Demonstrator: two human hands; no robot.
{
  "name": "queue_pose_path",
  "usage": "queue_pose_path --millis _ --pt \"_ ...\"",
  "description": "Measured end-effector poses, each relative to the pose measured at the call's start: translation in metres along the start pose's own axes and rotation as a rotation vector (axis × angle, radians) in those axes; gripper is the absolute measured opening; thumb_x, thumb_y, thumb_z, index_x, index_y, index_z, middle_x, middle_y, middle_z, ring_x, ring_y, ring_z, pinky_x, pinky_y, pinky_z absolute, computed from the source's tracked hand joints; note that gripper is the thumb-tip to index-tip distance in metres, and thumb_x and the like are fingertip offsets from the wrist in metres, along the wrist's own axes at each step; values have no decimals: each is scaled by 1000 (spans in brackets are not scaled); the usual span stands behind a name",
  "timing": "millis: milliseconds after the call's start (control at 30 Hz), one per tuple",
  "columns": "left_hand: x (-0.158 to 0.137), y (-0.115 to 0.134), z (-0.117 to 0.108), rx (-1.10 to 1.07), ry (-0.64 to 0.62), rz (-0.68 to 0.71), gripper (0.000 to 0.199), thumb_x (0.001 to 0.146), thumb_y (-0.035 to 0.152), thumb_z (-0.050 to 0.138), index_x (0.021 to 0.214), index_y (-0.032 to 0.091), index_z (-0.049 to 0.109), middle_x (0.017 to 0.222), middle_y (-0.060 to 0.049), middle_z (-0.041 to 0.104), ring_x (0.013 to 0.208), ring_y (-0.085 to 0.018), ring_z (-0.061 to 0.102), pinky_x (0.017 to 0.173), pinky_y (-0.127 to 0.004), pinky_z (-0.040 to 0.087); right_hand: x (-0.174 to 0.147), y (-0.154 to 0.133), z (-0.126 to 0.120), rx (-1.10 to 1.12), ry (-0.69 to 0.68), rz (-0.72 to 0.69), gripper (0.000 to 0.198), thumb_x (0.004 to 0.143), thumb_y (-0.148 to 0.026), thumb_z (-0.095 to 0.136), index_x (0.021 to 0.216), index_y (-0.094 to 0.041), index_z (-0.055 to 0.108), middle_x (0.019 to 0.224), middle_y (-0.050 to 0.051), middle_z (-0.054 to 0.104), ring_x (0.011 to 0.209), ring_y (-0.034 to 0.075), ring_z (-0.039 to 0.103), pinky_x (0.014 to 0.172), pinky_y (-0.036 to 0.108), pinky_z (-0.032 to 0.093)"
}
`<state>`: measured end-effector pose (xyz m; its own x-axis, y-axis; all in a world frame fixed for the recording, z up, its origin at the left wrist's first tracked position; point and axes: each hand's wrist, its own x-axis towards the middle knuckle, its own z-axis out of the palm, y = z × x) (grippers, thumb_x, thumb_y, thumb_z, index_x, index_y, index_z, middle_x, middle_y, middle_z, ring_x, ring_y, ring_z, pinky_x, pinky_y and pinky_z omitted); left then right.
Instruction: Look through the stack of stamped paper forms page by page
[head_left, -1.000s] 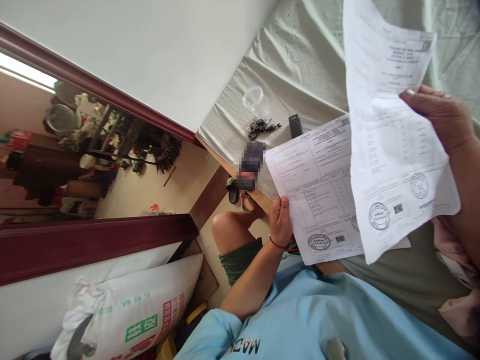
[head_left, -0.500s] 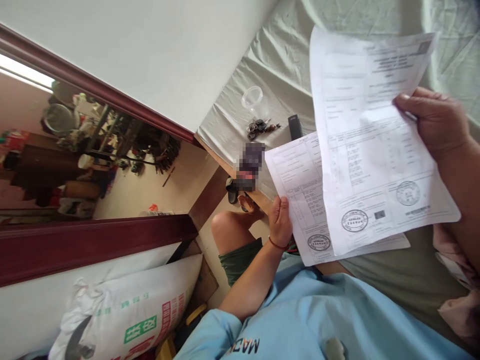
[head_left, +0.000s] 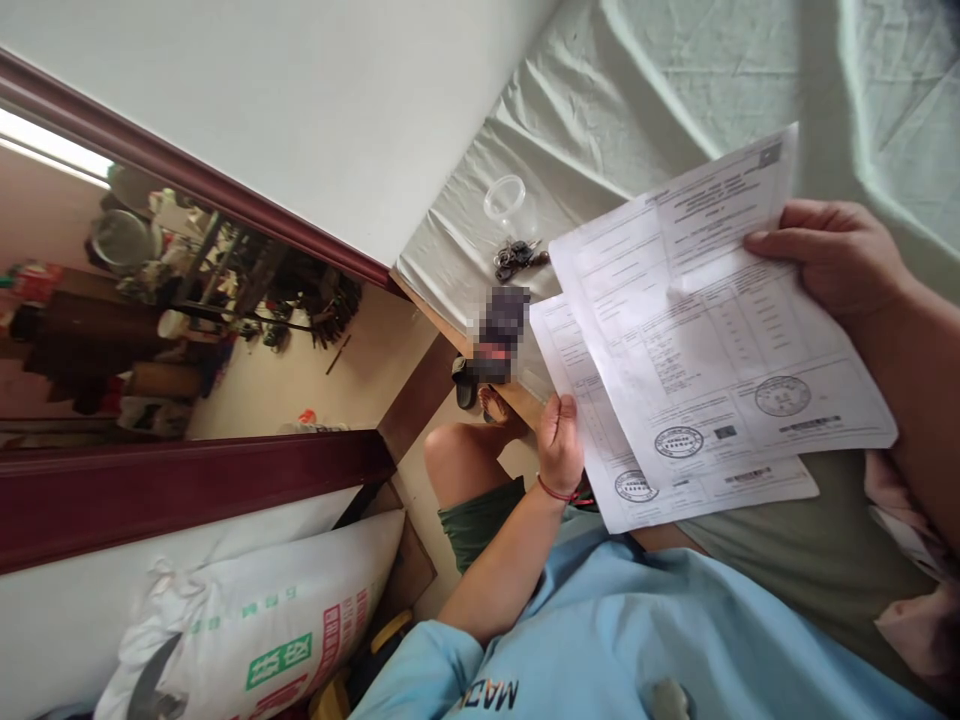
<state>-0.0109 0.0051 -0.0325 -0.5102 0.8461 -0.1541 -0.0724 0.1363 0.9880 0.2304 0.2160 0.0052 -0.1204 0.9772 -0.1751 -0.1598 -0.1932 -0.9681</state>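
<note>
My right hand (head_left: pixel 832 255) pinches the right side of a printed paper sheet (head_left: pixel 705 310), thumb on top. That sheet bears two round stamps, a small dark square and fold creases. Under it lies a second printed paper sheet (head_left: pixel 607 505), mostly covered, with a stamp and a barcode showing along its lower part. My left hand (head_left: pixel 561 445), with a red cord at the wrist, grips the second sheet at its left edge. Both sheets are tilted over my lap, and the upper one overlaps the lower.
On the pale green bed sheet (head_left: pixel 570 120) stand a clear plastic cup (head_left: pixel 510 200) and a bunch of keys (head_left: pixel 517 258). A blurred-out dark object (head_left: pixel 501 335) lies near the bed's edge. A white printed sack (head_left: pixel 300 600) is at lower left; sandals (head_left: pixel 465 380) are on the floor.
My right hand has moved left and down, bringing the upper sheet flatter and further over the lower one. The small black box beside the keys is now covered. My left hand stays put.
</note>
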Motion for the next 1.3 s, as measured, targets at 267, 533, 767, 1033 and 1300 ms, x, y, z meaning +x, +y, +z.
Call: queue_pose_path --millis 267,533,767,1033,1300 --pt "3 -9 -3 -36 1 -11 52 92 71 74 97 20 81 97 -6 80 90 -20 70 85 -32 57 2 3 1 64 26 -21 16 74 -14 78 87 -18 85 94 9 85 87 29 82 90 56 66" --pt "3 -1 -3 -16 3 -34 57 84 75 79 78 18 73 72 0 68 66 -13 56 61 -26 49 6 7 -6 26 20 -38 19 80 -15 75 96 -18 86 106 10 85 91 29 81 86 53 66" --pt "3 -5 -5 9 -21 -16 55 89 73 75 81 18 73 73 -1 67 67 -14 56 62 -27 47 5 6 -5 25 7 -21 20 81 -17 75 98 -18 86 111 12 85 91 31 81 81 52 66" --pt "3 -2 -3 -35 -8 -50 55 87 73 78 84 19 75 76 -1 69 69 -15 57 64 -28 48 3 8 -5 -45 -22 -68 19 81 -21 78 99 -21 85 101 10 83 88 31 79 81 54 65" --pt "5 2 1 -5 129 -52 56 83 71 83 78 17 73 78 -3 69 80 -19 60 81 -33 50 6 6 -3 -151 -271 54 18 79 -36 87 87 -23 77 80 4 76 66 19 70 58 34 61"
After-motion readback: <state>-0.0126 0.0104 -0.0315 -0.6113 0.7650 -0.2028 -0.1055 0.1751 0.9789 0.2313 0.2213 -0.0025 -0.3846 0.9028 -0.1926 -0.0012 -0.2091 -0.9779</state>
